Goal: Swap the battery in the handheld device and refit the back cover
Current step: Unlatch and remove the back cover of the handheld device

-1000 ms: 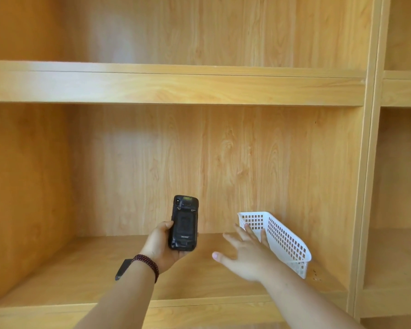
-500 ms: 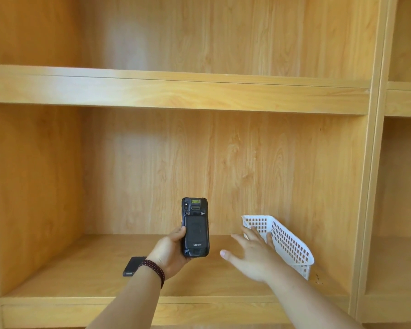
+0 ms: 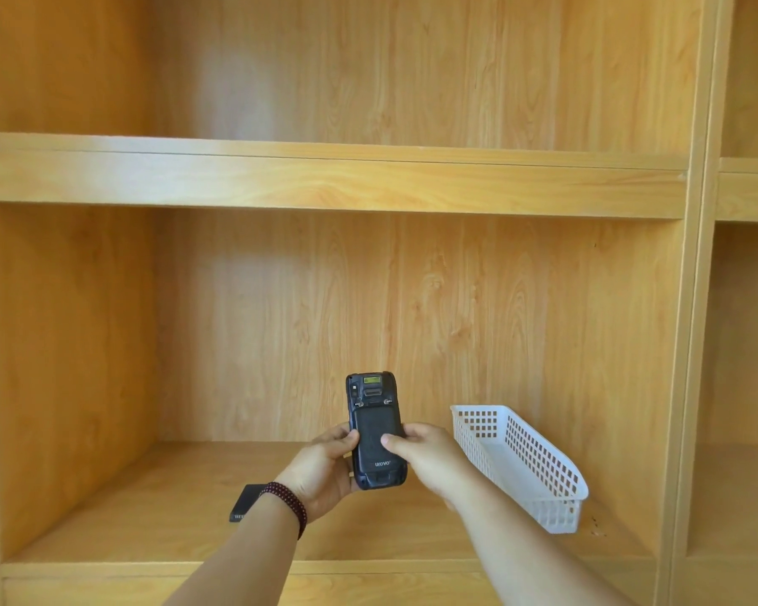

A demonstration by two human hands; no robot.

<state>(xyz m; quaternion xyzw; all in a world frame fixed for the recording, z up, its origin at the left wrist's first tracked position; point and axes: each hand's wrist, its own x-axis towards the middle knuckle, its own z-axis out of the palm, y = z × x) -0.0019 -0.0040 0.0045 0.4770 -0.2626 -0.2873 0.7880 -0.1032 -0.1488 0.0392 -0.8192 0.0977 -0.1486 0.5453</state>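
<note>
Both hands clamped on the Urovo handheld (image 3: 376,435), L hand (image 3: 324,468) & R hand (image 3: 429,457), back cover facing us, spare battery (image 3: 247,503) on shelf (image 3: 149,509).

Storage or stockroom-like setting, light wood-grain shelving unit (image 3: 333,181) with deep open bays above and behind the left hand (image 3: 320,470), white perforated plastic basket (image 3: 521,461) just right of the right hand (image 3: 429,457), another bay further right.

Plenty of open shelf (image 3: 158,509) toward the back-left corner and along the front edge. Stuff in the way: a white basket (image 3: 526,457) hogging the right side, and a flat black battery (image 3: 247,503) near front-center.
</note>
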